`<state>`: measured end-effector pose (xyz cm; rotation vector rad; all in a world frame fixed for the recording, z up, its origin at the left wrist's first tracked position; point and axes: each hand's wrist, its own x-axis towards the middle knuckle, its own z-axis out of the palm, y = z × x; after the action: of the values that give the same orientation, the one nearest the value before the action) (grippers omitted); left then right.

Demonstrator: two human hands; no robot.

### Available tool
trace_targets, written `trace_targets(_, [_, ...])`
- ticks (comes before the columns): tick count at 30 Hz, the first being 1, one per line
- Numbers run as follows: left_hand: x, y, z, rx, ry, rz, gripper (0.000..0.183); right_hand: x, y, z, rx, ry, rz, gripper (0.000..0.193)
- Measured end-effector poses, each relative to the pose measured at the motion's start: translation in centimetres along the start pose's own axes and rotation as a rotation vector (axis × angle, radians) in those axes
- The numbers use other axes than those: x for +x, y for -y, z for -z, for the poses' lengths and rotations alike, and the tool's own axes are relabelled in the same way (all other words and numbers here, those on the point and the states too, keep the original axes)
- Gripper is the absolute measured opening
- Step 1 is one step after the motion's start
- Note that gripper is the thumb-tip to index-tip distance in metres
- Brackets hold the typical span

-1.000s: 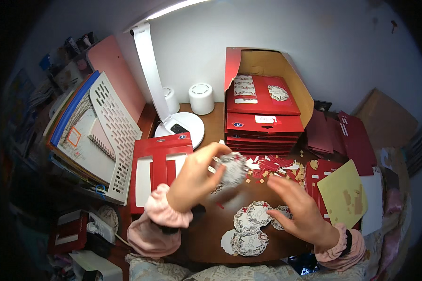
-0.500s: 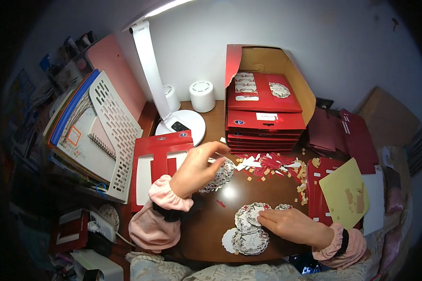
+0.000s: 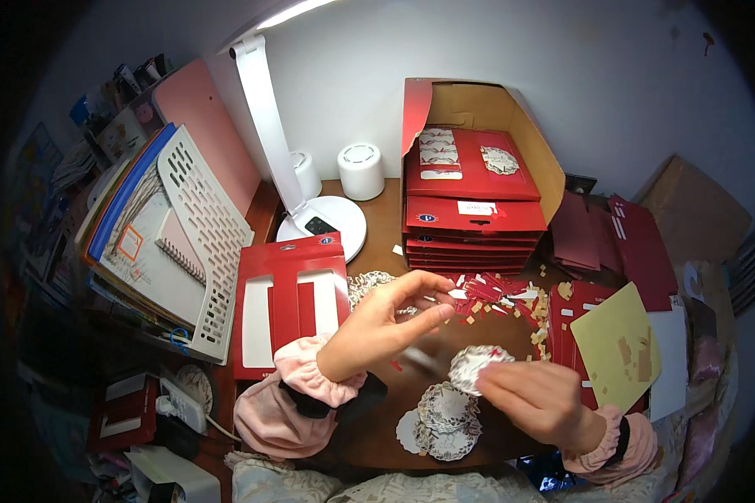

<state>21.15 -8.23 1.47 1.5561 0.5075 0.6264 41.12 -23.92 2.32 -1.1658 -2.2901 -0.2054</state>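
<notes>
Head camera, and nearest of all comes a patterned cloth [image 3: 369, 489], pale and crumpled along the near edge. Just past it, on the brown desk [image 3: 352, 440], sits the near pile [image 3: 449, 426]: round floral cut-outs overlapping, with a plain white disc [image 3: 407, 432] poking out on the left. Over to the right hand [image 3: 535, 401], and it's clamped on a cut-out [image 3: 476, 367], thumb and fingers pinching the right side! That cut-out is at the far side of the near pile, overlapping it in view; whether the two touch, I can't tell. Across to the left hand [image 3: 390, 327], well apart from the right one, palm turned inward, fingers bent, a clear gap between thumb and fingertips. Pink sleeves on both arms.

Left of that hand lies a red folder [image 3: 292, 306] with white panels; out right, a yellow sheet [image 3: 617, 344] rests across red card, a white sheet [image 3: 668, 369] beside it. Farther on, just beyond the left hand, another floral stack [image 3: 367, 287], partly hidden, and right of that a scatter of scraps [image 3: 491, 289], red, white and tan. Farther still, the white lamp [image 3: 344, 226] on the left, an open box [image 3: 528, 138] on the right loaded with red packs [image 3: 470, 214], and a white canister [image 3: 361, 173] between them, near the wall [image 3: 335, 84].
</notes>
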Motion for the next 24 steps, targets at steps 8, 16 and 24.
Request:
trace_targets(8, [-1.8,-1.6,-1.8,-0.249,0.230,0.133,0.036,0.9,0.6,0.8,-0.148,-0.133,0.059,0.029])
trace_targets(16, [-3.2,-2.0,-3.8,-0.015,0.027,-0.037,0.033,2.4,1.4,1.2,-0.031,-0.066,-0.273,0.068])
trace_targets(24, [-2.5,-1.2,-3.3,-0.492,0.180,0.184,0.037,2.0,1.4,1.4,0.211,-0.059,-0.311,0.072])
